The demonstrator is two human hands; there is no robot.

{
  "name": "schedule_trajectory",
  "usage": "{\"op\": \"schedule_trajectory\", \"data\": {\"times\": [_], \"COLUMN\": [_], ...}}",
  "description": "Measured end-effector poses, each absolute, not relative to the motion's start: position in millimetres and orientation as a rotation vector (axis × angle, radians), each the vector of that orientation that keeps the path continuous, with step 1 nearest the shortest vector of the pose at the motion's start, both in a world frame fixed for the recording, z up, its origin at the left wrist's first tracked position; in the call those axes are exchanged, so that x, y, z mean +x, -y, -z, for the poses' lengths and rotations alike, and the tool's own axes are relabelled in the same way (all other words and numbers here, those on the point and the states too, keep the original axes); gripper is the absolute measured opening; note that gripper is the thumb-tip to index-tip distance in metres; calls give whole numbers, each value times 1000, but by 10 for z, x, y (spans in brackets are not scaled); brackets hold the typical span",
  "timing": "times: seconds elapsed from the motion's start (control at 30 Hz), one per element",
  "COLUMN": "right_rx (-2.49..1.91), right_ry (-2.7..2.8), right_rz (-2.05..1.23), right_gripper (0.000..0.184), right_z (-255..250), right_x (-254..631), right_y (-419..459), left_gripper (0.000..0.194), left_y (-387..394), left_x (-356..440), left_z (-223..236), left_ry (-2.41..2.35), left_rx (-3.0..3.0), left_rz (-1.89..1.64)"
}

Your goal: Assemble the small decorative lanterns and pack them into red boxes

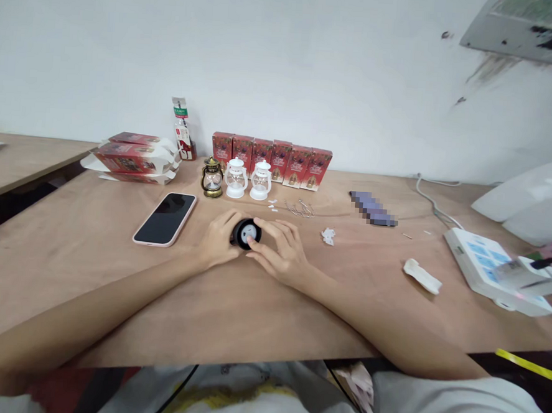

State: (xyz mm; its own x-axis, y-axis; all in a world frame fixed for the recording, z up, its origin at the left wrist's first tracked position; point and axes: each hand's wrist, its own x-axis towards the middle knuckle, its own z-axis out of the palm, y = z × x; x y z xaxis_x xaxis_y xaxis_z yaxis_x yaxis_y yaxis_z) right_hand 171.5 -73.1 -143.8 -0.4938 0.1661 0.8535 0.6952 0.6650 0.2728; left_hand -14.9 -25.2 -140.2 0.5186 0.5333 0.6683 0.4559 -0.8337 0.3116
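Between my two hands is what looks like a small black lantern, its round underside with a pale disc facing up at me. My left hand is closed around its left side. On the right, my right hand grips the rim, and its thumb touches the pale disc. Beyond my hands stand a bronze-coloured mini lantern and two white ones, a nearer-left white lantern and another white lantern. The lantern's far side is hidden by my fingers.
Several red boxes line the wall; flattened or open red cartons lie left. Around are a phone, a bottle, thin wire handles, white scraps, a blurred purple object and a power strip.
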Motion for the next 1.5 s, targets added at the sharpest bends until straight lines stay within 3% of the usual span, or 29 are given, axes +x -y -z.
{"op": "schedule_trajectory", "data": {"times": [0.43,0.7,1.1,1.27,1.4,1.5], "right_rx": [-613,-625,-630,-379,-968,-1528], "right_ry": [1970,1954,1941,2006,1987,2116], "right_rz": [656,580,656,810,781,490], "right_gripper": [16,15,13,15,21,24], "right_z": [1485,1510,1508,1467,1341,1205], "right_x": [1700,1679,1687,1932,2168,2231], "right_y": [716,702,677,526,168,-164], "left_gripper": [43,36,33,41,44,46], "left_y": [281,259,278,345,360,356], "left_x": [-131,-118,-115,-120,-130,-133], "left_z": [1412,1445,1413,1351,1341,1345], "left_ry": [-801,-780,-924,-920,-912,-924], "left_rx": [2830,2909,2922,2886,2898,2906], "left_rz": [-1154,-1135,-1009,-979,-981,-977]}}
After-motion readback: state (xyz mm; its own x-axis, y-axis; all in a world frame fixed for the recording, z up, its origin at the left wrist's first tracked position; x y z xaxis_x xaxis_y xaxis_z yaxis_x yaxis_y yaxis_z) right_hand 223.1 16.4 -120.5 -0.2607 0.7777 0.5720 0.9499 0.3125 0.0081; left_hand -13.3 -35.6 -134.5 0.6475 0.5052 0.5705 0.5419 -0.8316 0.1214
